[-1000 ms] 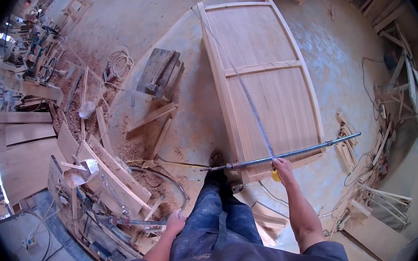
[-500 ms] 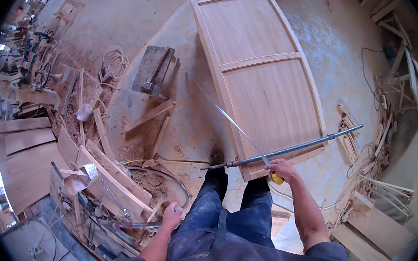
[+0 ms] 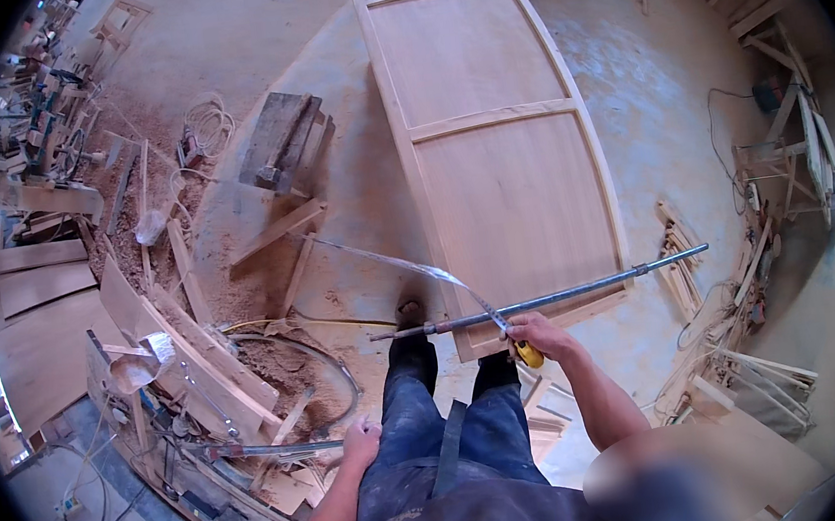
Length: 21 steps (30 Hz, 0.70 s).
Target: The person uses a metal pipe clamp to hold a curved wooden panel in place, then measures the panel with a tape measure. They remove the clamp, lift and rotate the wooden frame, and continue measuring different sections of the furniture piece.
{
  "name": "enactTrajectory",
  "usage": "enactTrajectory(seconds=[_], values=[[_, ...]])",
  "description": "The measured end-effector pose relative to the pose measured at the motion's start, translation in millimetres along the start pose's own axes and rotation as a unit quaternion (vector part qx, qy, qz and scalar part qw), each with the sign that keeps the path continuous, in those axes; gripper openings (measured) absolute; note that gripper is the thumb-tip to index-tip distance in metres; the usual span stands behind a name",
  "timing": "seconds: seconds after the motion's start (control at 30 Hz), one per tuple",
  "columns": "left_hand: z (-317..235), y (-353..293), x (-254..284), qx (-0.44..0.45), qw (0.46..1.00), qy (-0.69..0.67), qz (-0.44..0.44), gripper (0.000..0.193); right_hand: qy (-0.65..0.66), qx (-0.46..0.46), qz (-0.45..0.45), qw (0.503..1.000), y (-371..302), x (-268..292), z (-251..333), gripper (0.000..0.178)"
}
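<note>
A yellow tape measure is gripped in my right hand, fingers closed round it. Its pale blade runs out up and to the left, across the edge of a framed wooden panel and past it. Across the panel's near end lies a long metal bar clamp, just beyond my right hand. My left hand hangs beside my left thigh with fingers curled in; whether anything is inside them is hidden.
To the left are curved wooden boards, a metal bar and sawdust with hoses. Wooden blocks stand left of the panel. Stacked sticks and a wooden rack are on the right. A blurred patch covers the area near my right shoulder.
The tape blade has swung from steep to a flatter slant and reaches farther left. My right hand has shifted slightly left with the tape measure. The whole view has moved a little.
</note>
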<state>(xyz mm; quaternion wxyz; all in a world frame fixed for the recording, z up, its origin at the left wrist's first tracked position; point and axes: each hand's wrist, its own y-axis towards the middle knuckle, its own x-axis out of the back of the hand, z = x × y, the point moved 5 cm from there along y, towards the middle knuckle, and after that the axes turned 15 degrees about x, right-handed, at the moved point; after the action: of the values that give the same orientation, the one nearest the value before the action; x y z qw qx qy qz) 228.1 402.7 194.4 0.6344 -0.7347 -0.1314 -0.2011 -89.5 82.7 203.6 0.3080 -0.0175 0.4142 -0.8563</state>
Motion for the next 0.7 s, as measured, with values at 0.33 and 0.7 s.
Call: enactTrajectory(seconds=[0.33,0.7], values=[[-40,-18,-41,-0.078,0.979,0.183,0.045,0.050,-0.207,-0.006,0.065,0.976,23,34,47,0.023],[-37,4,-27,-0.056,0.980,0.180,0.060,0.050,-0.033,0.120,-0.068,0.990,93,30,117,0.024]])
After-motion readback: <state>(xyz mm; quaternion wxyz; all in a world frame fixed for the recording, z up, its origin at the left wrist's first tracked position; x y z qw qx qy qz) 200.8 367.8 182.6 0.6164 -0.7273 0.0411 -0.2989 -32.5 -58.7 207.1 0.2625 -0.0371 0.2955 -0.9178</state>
